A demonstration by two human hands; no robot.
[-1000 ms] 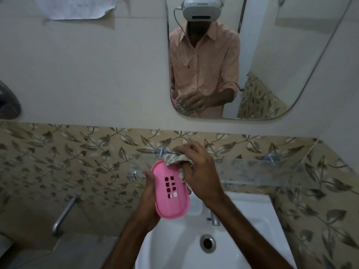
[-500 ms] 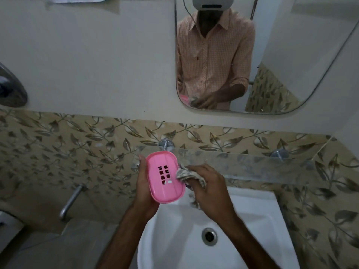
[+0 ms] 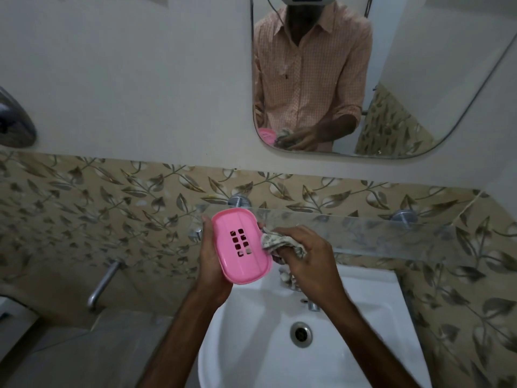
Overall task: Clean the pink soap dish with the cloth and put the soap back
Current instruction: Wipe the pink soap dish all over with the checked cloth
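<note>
Dim and flat overall, without hard shadows or glare. Brightest on the white sink (image 3: 251,345) and in the mirror (image 3: 419,79). Bowed strongly toward the edges, with leaf tiles (image 3: 475,317) smeared at the lower right.

Before me a glass shelf (image 3: 391,236) hangs on two metal pegs (image 3: 403,216), just above the white basin (image 3: 251,345).

The pink soap dish (image 3: 240,245) is covering most of the left hand (image 3: 212,266) behind it. The right hand (image 3: 310,261) is burying much of the cloth (image 3: 275,242) and is hiding what is probably the tap (image 3: 313,306) above its base. The picture's bottom edge is cutting off the sink (image 3: 377,303).
</note>
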